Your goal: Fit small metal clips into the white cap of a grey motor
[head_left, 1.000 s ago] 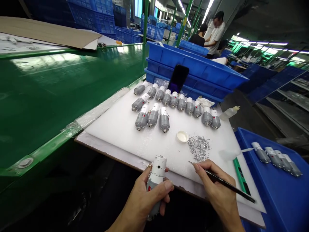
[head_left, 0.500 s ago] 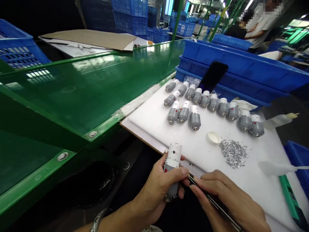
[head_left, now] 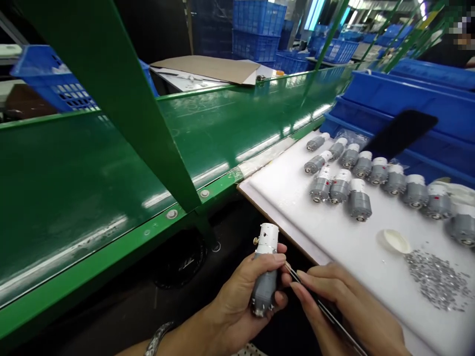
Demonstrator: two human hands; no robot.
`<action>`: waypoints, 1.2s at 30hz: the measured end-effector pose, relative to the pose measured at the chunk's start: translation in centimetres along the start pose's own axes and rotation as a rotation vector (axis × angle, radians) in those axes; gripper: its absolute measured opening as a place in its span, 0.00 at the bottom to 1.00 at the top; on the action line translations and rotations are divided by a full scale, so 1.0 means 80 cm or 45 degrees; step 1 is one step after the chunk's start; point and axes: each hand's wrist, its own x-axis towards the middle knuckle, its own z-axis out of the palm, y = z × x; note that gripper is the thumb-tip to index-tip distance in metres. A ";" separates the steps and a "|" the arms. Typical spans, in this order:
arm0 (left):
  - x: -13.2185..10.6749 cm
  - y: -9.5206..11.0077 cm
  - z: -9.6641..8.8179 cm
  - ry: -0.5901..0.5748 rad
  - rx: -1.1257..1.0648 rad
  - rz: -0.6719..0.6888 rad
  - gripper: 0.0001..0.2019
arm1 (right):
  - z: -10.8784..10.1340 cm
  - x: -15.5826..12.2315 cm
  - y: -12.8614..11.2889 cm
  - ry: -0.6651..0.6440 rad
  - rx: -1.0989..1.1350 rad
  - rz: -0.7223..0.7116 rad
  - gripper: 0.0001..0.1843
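A grey-and-white cylindrical part [head_left: 265,289] stands nearly upright in my left hand [head_left: 237,294], white end up. My thumb lies across its middle, and the fingers wrap around behind it. A small brass-coloured knob [head_left: 256,241] sticks out at its left side. My right hand [head_left: 352,301] pinches dark, slim tweezers [head_left: 328,314], whose tips reach the left thumb and fingertips at the part's right side. Whether the tips grip anything is too small to tell. Several similar cylinders [head_left: 359,200] stand or lie on the white foam board [head_left: 297,205].
A shallow white dish [head_left: 396,241] sits beside a heap of tiny metal pieces [head_left: 438,279] on the board. Behind stand stacked blue crates [head_left: 389,99] with a black phone [head_left: 404,131] leaning there. A green conveyor [head_left: 208,128] with a slanting post [head_left: 126,109] runs along the left.
My view has swung left, so the board and crates sit further right. The held cylinder has turned slightly: its red mark no longer shows and the brass knob shows more clearly.
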 end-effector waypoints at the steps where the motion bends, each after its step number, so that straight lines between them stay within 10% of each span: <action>1: -0.001 0.001 -0.003 -0.001 -0.011 0.025 0.13 | 0.004 0.002 -0.003 -0.011 0.020 0.016 0.11; 29: -0.017 0.017 -0.029 -0.016 0.180 0.360 0.16 | 0.039 0.021 -0.023 -0.071 0.085 0.023 0.08; 36: -0.020 0.021 -0.032 0.030 0.174 0.364 0.17 | 0.052 0.027 -0.023 -0.026 0.367 0.361 0.08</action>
